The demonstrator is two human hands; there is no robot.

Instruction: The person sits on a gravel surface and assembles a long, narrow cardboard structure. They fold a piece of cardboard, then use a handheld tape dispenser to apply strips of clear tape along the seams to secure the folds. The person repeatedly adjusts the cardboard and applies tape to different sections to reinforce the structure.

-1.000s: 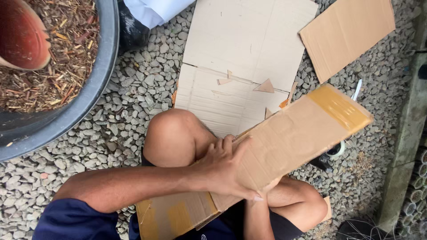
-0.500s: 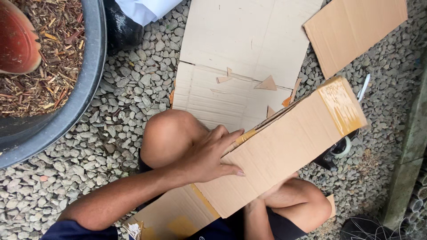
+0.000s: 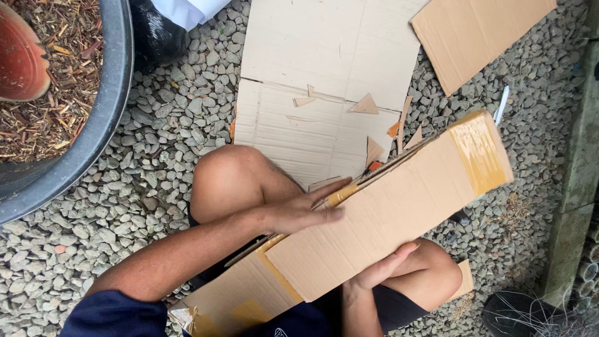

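Cardboard fills most of the view: a long folded cardboard panel point(image 3: 399, 206) lies slantwise across the seated person's lap, one end with a yellowish tape patch pointing up and away from the knees. The left hand point(image 3: 299, 209) lies flat on the panel's upper edge near its middle, fingers point(image 3: 334, 187) stretched out and open, pressing rather than gripping, apparently to keep the fold flat. The right hand point(image 3: 374, 271) comes up from under the panel's lower edge, its fingers curled over that edge and gripping it, which seems to steady the panel against the push from above. Beyond the panel, a flattened cardboard sheet point(image 3: 324, 68) rests on the gravel point(image 3: 156, 162), scattered with small triangular cardboard scraps point(image 3: 365, 106); a second cardboard piece point(image 3: 480, 37) lies past the panel's taped end. Well off to the left of the panel stands a dark tub point(image 3: 93, 137) filled with wood mulch, holding a reddish pot point(image 3: 22, 59).
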